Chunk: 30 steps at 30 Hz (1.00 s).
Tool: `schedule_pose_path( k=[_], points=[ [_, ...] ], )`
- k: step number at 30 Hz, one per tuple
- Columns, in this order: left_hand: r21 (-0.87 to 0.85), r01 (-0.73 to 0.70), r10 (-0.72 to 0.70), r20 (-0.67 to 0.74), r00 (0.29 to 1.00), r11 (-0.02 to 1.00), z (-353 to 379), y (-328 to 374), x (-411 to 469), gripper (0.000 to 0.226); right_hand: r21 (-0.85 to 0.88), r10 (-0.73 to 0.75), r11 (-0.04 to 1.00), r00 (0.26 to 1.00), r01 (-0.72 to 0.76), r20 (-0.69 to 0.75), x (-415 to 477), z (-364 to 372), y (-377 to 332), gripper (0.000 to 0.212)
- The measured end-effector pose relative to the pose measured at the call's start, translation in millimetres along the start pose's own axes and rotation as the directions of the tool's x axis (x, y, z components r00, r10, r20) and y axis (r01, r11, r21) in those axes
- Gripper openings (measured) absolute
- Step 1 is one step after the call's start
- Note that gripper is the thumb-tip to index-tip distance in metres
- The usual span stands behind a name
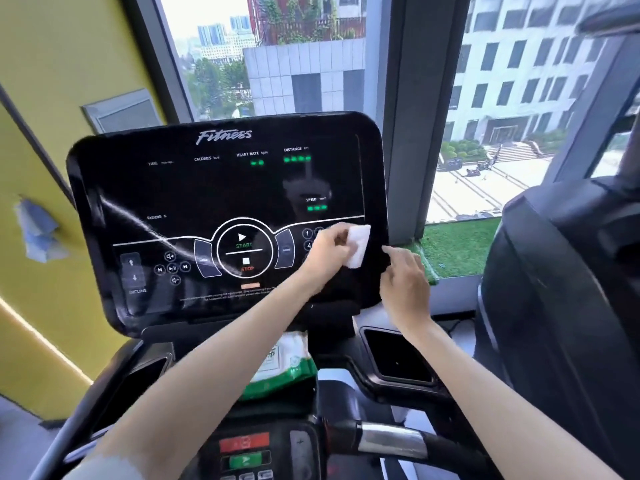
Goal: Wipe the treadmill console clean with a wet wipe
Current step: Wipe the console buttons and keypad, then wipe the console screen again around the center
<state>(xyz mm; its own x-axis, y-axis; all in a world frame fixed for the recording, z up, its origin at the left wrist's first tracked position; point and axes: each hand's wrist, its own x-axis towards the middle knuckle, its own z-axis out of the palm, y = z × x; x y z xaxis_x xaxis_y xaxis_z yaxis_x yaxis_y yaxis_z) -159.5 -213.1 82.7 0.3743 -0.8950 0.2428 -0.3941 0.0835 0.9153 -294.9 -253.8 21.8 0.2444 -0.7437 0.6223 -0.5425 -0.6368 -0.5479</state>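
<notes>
The black treadmill console [214,188] fills the middle of the view, its panel lit with green digits and START and STOP buttons. My left hand [327,252] holds a folded white wet wipe [358,245] in front of the number keys at the console's lower right. My right hand [403,275] hovers just right of the wipe with its fingers loosely spread near the console's right edge, holding nothing. A smeared streak crosses the left half of the panel.
A green and white pack of wet wipes [280,368] lies on the tray below the console. Cup holders [398,355] sit on either side, and a handlebar [391,441] with red and green buttons lies near me. Another machine [561,289] stands to the right, a yellow wall [41,98] to the left.
</notes>
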Motion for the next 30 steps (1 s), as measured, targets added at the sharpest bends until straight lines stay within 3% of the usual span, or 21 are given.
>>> schedule_pose_path(
  k=[3, 8, 11, 14, 19, 23, 30],
  points=[
    [-0.254, 0.213, -0.168, 0.186, 0.968, 0.944, -30.5, 7.5, -4.7, 0.025, 0.267, 0.12, 0.953, 0.987, -0.145, 0.105, 15.6, -0.4, -23.4, 0.034],
    [-0.252, 0.342, -0.231, 0.383, 0.894, 0.905, -75.7, 8.1, -16.6, 0.03, 0.62, 0.166, 0.67, 0.896, -0.409, 0.411, 36.2, -6.6, -69.8, 0.023],
    [-0.202, 0.337, -0.257, 0.337, 0.906, 0.92, -95.5, 4.9, -27.2, 0.033, 0.611, 0.112, 0.663, 0.864, -0.433, 0.491, 36.7, -3.5, -89.5, 0.016],
    [-0.259, 0.343, -0.286, 0.234, 0.929, 0.903, -114.7, 0.2, -38.3, 0.037, 0.596, 0.109, 0.674, 0.856, -0.438, 0.506, 33.0, 3.3, -106.5, 0.014],
    [-0.145, 0.364, -0.319, 0.262, 0.911, 0.92, -141.3, -14.9, -60.7, 0.034, 0.593, 0.123, 0.66, 0.845, -0.461, 0.52, 22.8, 19.2, -129.5, 0.013],
    [-0.149, 0.316, -0.287, 0.188, 0.939, 0.937, -151.1, -16.7, -67.4, 0.02, 0.555, 0.099, 0.695, 0.826, -0.457, 0.555, 16.7, 26.0, -139.9, 0.01],
    [-0.068, 0.26, -0.244, 0.184, 0.952, 0.963, -165.3, -10.0, -64.8, 0.02, 0.534, 0.02, 0.718, 0.78, -0.447, 0.625, 17.7, 25.1, -149.4, 0.016]
  ],
)
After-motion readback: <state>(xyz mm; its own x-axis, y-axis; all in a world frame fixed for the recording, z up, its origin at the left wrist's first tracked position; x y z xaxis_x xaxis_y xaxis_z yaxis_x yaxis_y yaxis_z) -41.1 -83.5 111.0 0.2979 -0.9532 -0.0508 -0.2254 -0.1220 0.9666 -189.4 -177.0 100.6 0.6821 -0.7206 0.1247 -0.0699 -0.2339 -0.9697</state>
